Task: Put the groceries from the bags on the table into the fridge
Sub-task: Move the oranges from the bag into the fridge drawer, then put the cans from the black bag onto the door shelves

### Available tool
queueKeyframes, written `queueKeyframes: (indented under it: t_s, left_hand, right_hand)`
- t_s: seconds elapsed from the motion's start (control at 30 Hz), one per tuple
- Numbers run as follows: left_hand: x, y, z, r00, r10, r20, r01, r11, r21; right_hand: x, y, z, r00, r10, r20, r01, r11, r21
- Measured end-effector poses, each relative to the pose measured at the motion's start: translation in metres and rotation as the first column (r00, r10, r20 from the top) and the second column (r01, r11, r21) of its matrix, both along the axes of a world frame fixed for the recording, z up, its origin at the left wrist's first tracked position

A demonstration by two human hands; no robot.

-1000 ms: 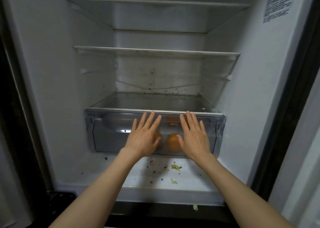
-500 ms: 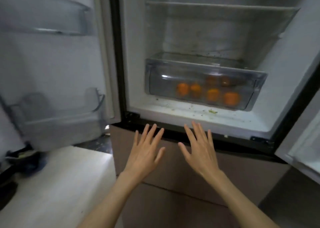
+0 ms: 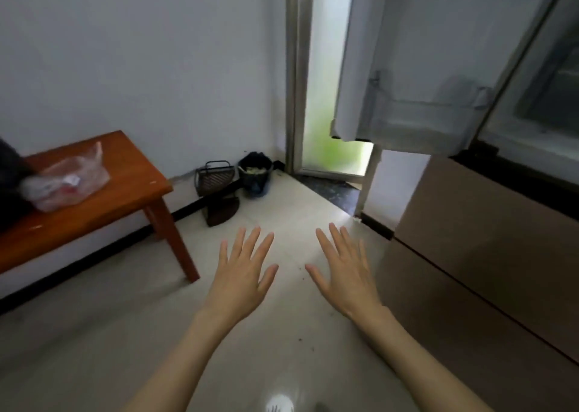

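Note:
My left hand (image 3: pixel 241 274) and my right hand (image 3: pixel 344 275) hover side by side over the tiled floor, fingers spread, holding nothing. A wooden table (image 3: pixel 125 192) stands at the left against the wall. On it lies a clear plastic bag (image 3: pixel 67 180) with something red inside, and a dark bag (image 3: pixel 11 180) sits at the frame's left edge. The fridge (image 3: pixel 470 255) is at the right, its left door (image 3: pixel 407 67) swung open; only a blurred strip of its inside shows at the upper right.
A dark bucket (image 3: pixel 255 173) and a wire basket (image 3: pixel 214 176) stand in the corner by the wall, with a dustpan-like object (image 3: pixel 222 211) in front. A glass door (image 3: pixel 326 98) is behind the fridge door. Open tiled floor lies between table and fridge.
My view has swung left from the fridge interior and its closed crisper drawer with oranges to the floor and table. Both hands came off the drawer front and stay spread.

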State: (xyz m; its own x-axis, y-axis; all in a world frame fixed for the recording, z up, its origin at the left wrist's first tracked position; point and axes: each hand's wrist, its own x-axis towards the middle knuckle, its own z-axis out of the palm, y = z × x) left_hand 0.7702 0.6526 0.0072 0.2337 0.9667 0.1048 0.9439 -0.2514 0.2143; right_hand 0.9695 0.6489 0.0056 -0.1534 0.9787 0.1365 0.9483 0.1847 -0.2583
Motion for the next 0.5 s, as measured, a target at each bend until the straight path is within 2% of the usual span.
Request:
queueKeyframes:
  t_s: [0.23, 0.5]
  left_hand:
    - [-0.115, 0.004, -0.004, 0.961, 0.277, 0.002, -0.276, 0.961, -0.031]
    - [-0.236, 0.055, 0.001, 0.861, 0.509, 0.005, -0.508, 0.859, -0.065]
  right_hand:
    - [-0.130, 0.052, 0.001, 0.966, 0.258, 0.001, -0.258, 0.966, 0.013]
    - [-0.272, 0.150, 0.002, 0.880, 0.474, -0.019, -0.474, 0.880, 0.024]
